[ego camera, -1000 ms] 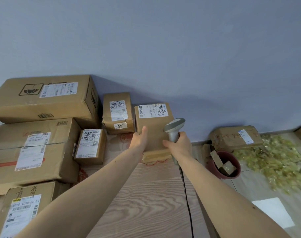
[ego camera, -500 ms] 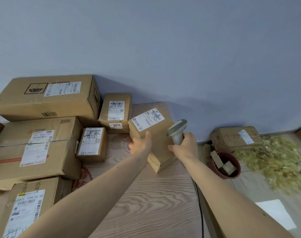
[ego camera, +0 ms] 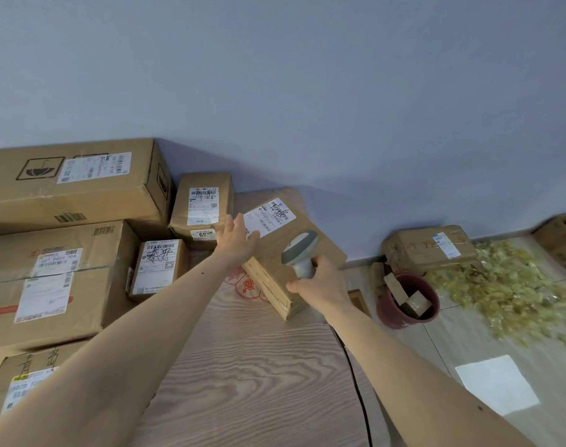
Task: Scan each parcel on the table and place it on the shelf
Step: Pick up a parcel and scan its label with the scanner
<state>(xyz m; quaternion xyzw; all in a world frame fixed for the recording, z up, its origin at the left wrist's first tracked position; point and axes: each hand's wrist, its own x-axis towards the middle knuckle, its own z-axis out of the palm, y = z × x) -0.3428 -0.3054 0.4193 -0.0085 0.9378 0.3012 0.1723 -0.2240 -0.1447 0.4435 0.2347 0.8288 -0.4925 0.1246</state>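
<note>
I am reading "69" on a small sticker on the parcel just left of my left hand. Further left, a label on a big box is showing "304". An umbrella sign is marking the top box. Other labels are blurring out.

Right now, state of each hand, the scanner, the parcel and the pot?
Left hand: open, flat on the parcel's label.
Right hand: gripping the scanner handle.
Scanner: held, over the parcel.
Parcel: on the table, skewed.
Pot: upright, holding scraps.
</note>
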